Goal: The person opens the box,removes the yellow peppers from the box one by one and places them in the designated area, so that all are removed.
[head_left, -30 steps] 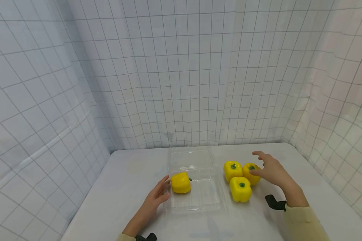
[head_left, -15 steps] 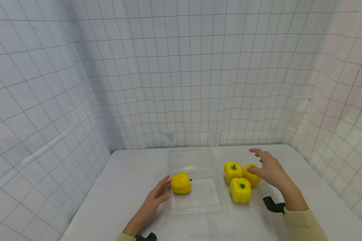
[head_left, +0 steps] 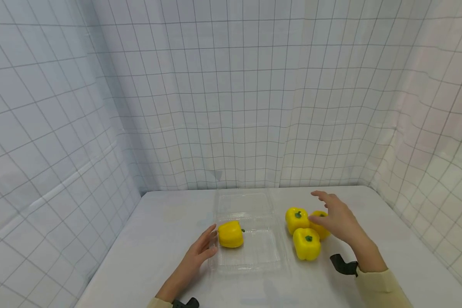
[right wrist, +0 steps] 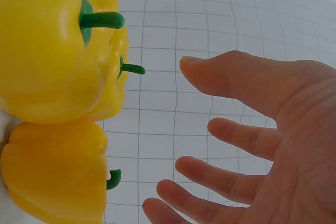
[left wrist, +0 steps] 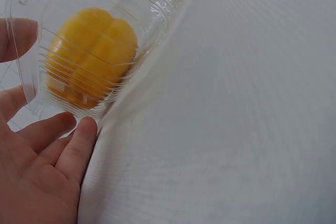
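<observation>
A clear plastic clamshell box [head_left: 259, 252] lies with its lid [head_left: 243, 204] folded back. In its left part a yellow bell pepper [head_left: 231, 234] rests on its side, stem to the right. My left hand [head_left: 196, 255] is at the box's left side, relaxed fingers [left wrist: 79, 148] against the ribbed wall. Right of the box three yellow bell peppers cluster: a back-left one [head_left: 294, 220], a front one [head_left: 306, 244] and a right one [head_left: 320, 231], partly hidden by my right hand [head_left: 339, 219]. That hand hovers over them, thumb and fingers spread, holding nothing.
The white table [head_left: 169, 222] carries the box and peppers. Gridded white curtains [head_left: 238, 107] enclose its back and both sides. A black wrist mount [head_left: 343, 265] sits on the right wrist.
My right hand has shifted left above the pepper cluster, covering part of the right pepper. The left hand, the box and the peppers stay as they were.
</observation>
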The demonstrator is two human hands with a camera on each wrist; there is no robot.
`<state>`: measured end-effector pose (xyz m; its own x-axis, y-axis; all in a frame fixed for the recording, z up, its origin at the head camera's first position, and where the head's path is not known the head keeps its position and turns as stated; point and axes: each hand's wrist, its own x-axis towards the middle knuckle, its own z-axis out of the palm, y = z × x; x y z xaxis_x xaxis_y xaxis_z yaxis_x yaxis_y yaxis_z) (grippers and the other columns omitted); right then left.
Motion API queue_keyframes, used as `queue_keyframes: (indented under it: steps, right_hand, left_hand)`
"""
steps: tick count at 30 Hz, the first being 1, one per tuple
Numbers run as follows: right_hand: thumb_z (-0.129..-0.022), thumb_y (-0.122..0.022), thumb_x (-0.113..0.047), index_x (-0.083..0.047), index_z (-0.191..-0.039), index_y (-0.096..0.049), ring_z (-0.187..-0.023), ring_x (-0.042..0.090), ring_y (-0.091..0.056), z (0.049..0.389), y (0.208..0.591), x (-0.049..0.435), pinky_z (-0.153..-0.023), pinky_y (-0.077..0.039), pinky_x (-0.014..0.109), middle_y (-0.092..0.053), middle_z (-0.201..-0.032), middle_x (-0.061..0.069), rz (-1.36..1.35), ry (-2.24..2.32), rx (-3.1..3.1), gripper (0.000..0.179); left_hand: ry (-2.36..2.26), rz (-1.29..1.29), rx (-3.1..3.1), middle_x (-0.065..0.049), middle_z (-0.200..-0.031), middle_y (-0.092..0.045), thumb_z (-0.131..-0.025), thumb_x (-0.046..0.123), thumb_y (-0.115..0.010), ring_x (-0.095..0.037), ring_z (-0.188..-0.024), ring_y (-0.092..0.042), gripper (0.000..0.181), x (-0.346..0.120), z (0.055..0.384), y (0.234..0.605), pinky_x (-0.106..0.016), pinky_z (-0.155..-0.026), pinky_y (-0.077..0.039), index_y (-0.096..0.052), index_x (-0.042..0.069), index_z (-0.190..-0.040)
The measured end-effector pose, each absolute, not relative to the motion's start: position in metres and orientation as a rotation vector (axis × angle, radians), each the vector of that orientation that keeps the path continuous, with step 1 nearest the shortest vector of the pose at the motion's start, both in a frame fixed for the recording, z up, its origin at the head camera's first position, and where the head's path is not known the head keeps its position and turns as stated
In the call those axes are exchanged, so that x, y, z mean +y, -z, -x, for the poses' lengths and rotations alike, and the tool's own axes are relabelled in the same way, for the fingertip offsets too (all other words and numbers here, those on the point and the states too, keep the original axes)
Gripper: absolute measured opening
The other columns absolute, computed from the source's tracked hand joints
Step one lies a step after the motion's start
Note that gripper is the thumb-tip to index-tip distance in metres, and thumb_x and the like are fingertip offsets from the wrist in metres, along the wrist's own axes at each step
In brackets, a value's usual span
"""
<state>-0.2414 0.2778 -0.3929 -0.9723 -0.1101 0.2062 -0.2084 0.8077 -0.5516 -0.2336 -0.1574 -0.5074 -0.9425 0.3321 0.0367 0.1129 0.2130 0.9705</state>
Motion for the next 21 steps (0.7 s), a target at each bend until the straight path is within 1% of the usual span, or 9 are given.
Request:
queue_keyframes:
  steps: [4,13,17,19,21]
  right_hand:
    - [-0.088,-0.078,-0.031,-0.014,-0.149,-0.045,-0.120,0.044,-0.052,0.240,0.394,0.272,-0.089,-0.048,0.063,-0.050,-0.141,0.021,-0.258,-0.889,-2.818,0.072]
    - [-0.086,-0.079,-0.030,-0.016,-0.147,-0.047,-0.117,0.042,-0.055,0.237,0.393,0.256,-0.089,-0.047,0.065,-0.052,-0.139,0.018,-0.286,-0.853,-2.809,0.071]
    - [-0.086,-0.080,-0.030,-0.015,-0.147,-0.048,-0.112,0.039,-0.057,0.235,0.392,0.249,-0.086,-0.050,0.062,-0.052,-0.139,0.018,-0.318,-0.833,-2.791,0.071]
    - [-0.086,-0.081,-0.030,-0.016,-0.147,-0.048,-0.100,0.032,-0.060,0.235,0.392,0.244,-0.080,-0.053,0.053,-0.052,-0.139,0.017,-0.331,-0.833,-2.788,0.070]
    - [-0.086,-0.081,-0.029,-0.016,-0.147,-0.048,-0.097,0.031,-0.060,0.235,0.393,0.239,-0.079,-0.054,0.052,-0.051,-0.139,0.016,-0.351,-0.838,-2.783,0.071]
  left_hand:
    - [-1.819,-0.433,2.297,-0.011,-0.162,-0.031,-0.101,0.032,-0.061,-0.031,-0.149,-0.027,0.069,-0.157,0.233,0.507,-0.054,-0.120,-0.016,-0.027,0.025,-0.161]
    - [-1.817,-0.438,2.294,-0.011,-0.162,-0.031,-0.102,0.031,-0.060,-0.031,-0.149,-0.027,0.068,-0.157,0.232,0.507,-0.053,-0.121,-0.016,-0.026,0.024,-0.161]
    - [-1.818,-0.426,2.298,-0.011,-0.162,-0.031,-0.101,0.032,-0.061,-0.031,-0.149,-0.026,0.069,-0.157,0.231,0.506,-0.053,-0.121,-0.016,-0.027,0.024,-0.161]
    - [-1.821,-0.423,2.296,-0.011,-0.162,-0.031,-0.101,0.032,-0.061,-0.031,-0.149,-0.026,0.069,-0.157,0.231,0.505,-0.054,-0.120,-0.016,-0.027,0.024,-0.161]
    - [-1.824,-0.423,2.293,-0.011,-0.162,-0.031,-0.101,0.032,-0.061,-0.032,-0.149,-0.026,0.069,-0.157,0.231,0.505,-0.054,-0.120,-0.016,-0.027,0.024,-0.161]
